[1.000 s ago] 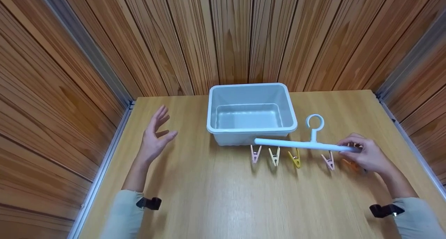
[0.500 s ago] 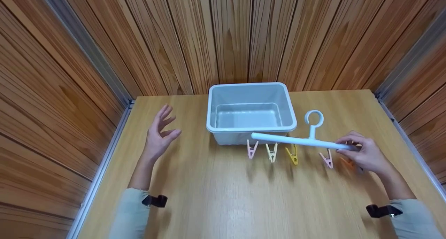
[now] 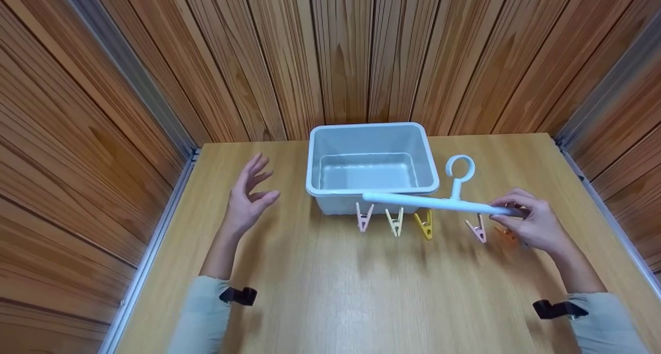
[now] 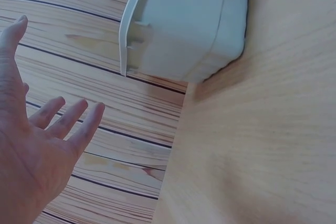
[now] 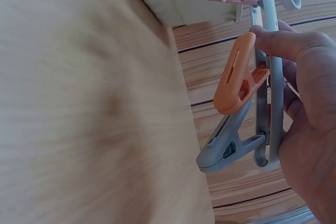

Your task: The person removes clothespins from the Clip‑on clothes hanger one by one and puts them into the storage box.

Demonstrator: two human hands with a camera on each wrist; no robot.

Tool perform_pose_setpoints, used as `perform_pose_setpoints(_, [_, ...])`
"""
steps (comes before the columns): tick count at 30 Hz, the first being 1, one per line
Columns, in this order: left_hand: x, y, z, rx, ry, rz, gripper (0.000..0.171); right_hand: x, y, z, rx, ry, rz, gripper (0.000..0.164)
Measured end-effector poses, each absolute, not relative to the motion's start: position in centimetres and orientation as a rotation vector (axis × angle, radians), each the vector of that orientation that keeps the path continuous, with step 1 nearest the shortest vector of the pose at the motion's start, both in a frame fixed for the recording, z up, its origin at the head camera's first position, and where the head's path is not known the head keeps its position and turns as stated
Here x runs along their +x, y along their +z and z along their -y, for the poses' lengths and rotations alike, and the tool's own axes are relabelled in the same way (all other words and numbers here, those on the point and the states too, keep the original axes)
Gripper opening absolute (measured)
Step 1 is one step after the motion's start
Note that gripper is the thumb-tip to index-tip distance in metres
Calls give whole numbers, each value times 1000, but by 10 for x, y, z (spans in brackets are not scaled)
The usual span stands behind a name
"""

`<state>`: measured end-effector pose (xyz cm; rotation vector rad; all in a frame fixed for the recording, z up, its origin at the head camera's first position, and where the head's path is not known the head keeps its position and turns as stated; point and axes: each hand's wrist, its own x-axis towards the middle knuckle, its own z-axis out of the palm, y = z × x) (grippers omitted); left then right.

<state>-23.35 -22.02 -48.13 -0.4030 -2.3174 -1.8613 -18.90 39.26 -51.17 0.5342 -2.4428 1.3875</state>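
Planks of brown wood (image 3: 77, 137) form the wall at far left, edged along the tabletop by a metal rail (image 3: 150, 256). Next, a person's left hand (image 3: 245, 204) is raised over the pale wooden tabletop (image 3: 335, 292), its grasp wide, fingers extended and thumb apart. Behind it, a pale sleeve (image 3: 201, 312) ends near a black wrist device (image 3: 238, 295). At center, a light grey basin (image 3: 335, 204) stands upright toward the back, its inner floor visible. Across its front in the head view, a light blue hanger (image 3: 423, 201) is held above the tabletop, bar slightly tilted, hook upward; whether bar and basin touch cannot be told. Along the bar, left to right, hang a pink clip (image 3: 364, 220), a cream clip (image 3: 395, 223), a yellow clip (image 3: 425, 226), a second pink clip (image 3: 477, 232), an orange clip (image 5: 235, 77) and a grey-blue clip (image 5: 223, 140), the last two clearest from the right wrist. At right, the person's right hand (image 3: 534, 222) pinches the hanger's right end between thumb and fingers, just beside the orange clip.
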Motion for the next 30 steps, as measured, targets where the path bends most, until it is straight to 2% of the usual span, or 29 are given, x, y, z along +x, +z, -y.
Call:
perform_pose_setpoints(21, [-230, -475, 197, -475, -1933, 2197, 87, -197, -506, -350, 508, 1423, 2299, 31])
perform_pose_setpoints(30, [-229, -469, 178, -427, -1937, 2179, 86, -198, -507, -325, 442, 1448, 2238, 29])
